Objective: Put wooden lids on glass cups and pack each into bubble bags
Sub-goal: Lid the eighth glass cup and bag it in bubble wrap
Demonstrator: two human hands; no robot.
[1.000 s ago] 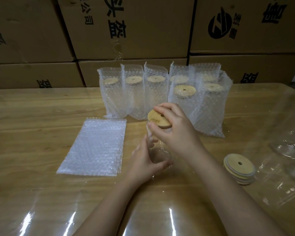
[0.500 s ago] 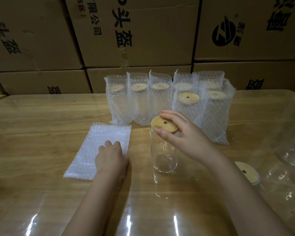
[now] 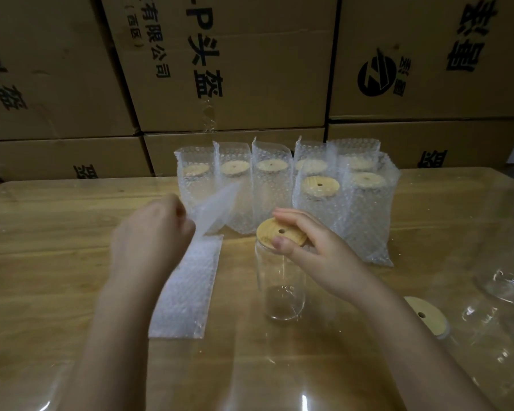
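Observation:
A clear glass cup (image 3: pixel 280 287) stands upright on the table in front of me. A round wooden lid (image 3: pixel 276 234) with a small hole sits on its mouth. My right hand (image 3: pixel 312 247) holds that lid at its rim between thumb and fingers. My left hand (image 3: pixel 152 235) pinches one bubble bag (image 3: pixel 217 207) and lifts it off the flat stack of bubble bags (image 3: pixel 187 287) lying left of the cup. Several packed cups in bubble bags (image 3: pixel 282 185) stand in rows behind.
More wooden lids (image 3: pixel 426 315) lie at the right near clear glass cups (image 3: pixel 508 286) at the table's right edge. Stacked cardboard boxes (image 3: pixel 235 69) form a wall behind the wooden table (image 3: pixel 42 232), whose top has a glossy clear cover.
My left hand left the cup, moved onto the bag stack and now lifts one bag up. My right hand has set the lid down onto the cup's mouth.

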